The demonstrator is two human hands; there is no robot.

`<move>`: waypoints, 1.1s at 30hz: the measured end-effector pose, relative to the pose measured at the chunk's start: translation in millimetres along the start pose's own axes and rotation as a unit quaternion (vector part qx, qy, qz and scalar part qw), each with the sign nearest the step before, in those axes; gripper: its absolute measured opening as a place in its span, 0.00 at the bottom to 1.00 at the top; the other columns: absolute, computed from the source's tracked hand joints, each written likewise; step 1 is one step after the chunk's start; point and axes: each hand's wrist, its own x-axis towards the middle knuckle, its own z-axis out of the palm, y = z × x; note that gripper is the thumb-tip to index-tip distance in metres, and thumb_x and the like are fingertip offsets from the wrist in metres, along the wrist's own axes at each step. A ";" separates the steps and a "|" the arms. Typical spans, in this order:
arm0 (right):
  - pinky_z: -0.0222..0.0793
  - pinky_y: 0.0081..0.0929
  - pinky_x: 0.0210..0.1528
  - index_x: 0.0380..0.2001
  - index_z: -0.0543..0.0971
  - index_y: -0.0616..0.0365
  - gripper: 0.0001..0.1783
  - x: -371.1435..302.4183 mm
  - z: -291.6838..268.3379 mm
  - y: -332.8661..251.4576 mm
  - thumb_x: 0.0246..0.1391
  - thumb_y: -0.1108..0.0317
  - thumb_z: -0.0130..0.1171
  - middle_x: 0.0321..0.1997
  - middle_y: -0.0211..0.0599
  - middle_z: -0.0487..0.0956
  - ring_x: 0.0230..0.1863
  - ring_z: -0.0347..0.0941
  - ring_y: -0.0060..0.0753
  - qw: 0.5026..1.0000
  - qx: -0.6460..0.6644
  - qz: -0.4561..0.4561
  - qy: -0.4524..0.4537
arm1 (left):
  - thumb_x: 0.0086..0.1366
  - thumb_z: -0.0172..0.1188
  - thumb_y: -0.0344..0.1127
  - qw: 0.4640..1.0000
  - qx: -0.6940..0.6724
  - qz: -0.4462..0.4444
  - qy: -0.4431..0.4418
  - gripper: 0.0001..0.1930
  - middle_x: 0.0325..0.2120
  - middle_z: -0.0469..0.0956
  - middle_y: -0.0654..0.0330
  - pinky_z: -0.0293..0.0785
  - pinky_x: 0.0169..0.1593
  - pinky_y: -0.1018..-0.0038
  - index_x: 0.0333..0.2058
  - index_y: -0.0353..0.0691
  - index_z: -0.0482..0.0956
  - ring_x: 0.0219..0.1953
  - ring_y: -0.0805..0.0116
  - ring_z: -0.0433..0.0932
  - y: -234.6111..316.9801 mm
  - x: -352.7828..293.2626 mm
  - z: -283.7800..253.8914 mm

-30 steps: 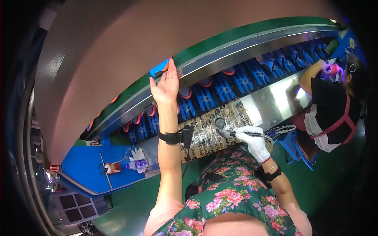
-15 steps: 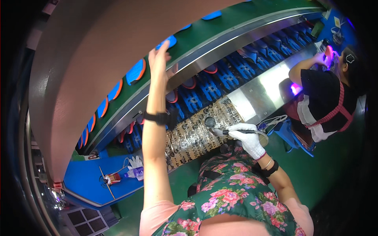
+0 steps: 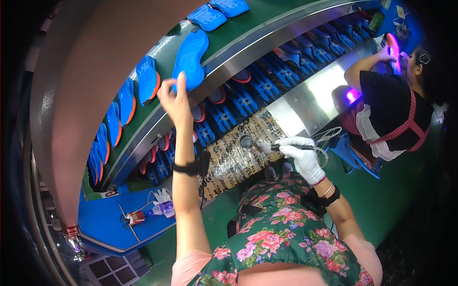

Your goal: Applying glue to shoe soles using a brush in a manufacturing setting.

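Head view shows the left hand point(image 3: 174, 97) raised high, bare, fingers spread open and fingertips touching the near end of a blue sole point(image 3: 190, 59) that lies on the green upper belt point(image 3: 224, 40); the hand has no closed hold on it, only contact at its edge. A black band sits on that wrist. The right hand point(image 3: 301, 155), in a white glove, is closed around a slim brush tool point(image 3: 260, 145) with a round dark head, held low over a paper-covered patch of the worktop point(image 3: 234, 159), and a thin cord trails from the tool toward the right. Judging from this, the sole at the left hand is being reached for and not yet taken off the belt, so working it with the tool seems to lie ahead. Further blue soles with orange edges point(image 3: 145, 81) line the belt to the left, and more blue pieces point(image 3: 207, 16) ride at the top. Below the belt a row of blue racks point(image 3: 248, 93) holds more soles along a steel ledge. At the lower left a blue shelf point(image 3: 102, 219) carries a small bottle point(image 3: 162, 208) and a white glove point(image 3: 162, 195). To the right, another person in a black top and checked apron point(image 3: 396, 114) handles a sole under purple light.
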 end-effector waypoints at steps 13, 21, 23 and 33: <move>0.79 0.29 0.48 0.36 0.86 0.66 0.10 4.1 48.8 -65.3 0.47 0.84 0.68 0.44 0.49 0.87 0.43 0.84 0.34 0.985 -0.049 -0.134 -0.099 | 0.53 0.60 0.36 0.731 -0.420 -0.519 -0.143 0.32 0.46 0.81 0.44 0.79 0.56 0.56 0.57 0.26 0.71 0.45 0.49 0.83 -22.8 -170.6 -47.3; 0.79 0.28 0.54 0.43 0.85 0.64 0.12 18.1 65.1 -77.8 0.53 0.79 0.69 0.44 0.42 0.86 0.48 0.83 0.29 0.943 -0.210 -0.214 -0.142 | 0.66 0.56 0.66 0.579 -0.659 -0.471 -0.092 0.41 0.51 0.81 0.46 0.77 0.59 0.51 0.64 0.36 0.66 0.49 0.47 0.83 7.1 -245.5 -14.3; 0.79 0.31 0.51 0.43 0.86 0.62 0.14 25.6 63.5 -74.7 0.51 0.77 0.70 0.43 0.43 0.86 0.46 0.83 0.34 0.934 -0.212 -0.250 -0.140 | 0.66 0.45 0.77 0.582 -0.657 -0.451 -0.162 0.47 0.62 0.73 0.57 0.72 0.64 0.56 0.69 0.45 0.64 0.61 0.56 0.74 27.1 -232.8 -8.2; 0.77 0.36 0.41 0.43 0.87 0.55 0.18 26.6 77.6 -65.3 0.45 0.75 0.70 0.42 0.38 0.86 0.38 0.82 0.41 0.728 -0.431 -0.519 -0.120 | 0.69 0.33 0.78 0.765 -0.452 -0.427 -0.169 0.45 0.67 0.67 0.64 0.63 0.70 0.59 0.72 0.50 0.58 0.68 0.61 0.66 52.7 -242.0 6.4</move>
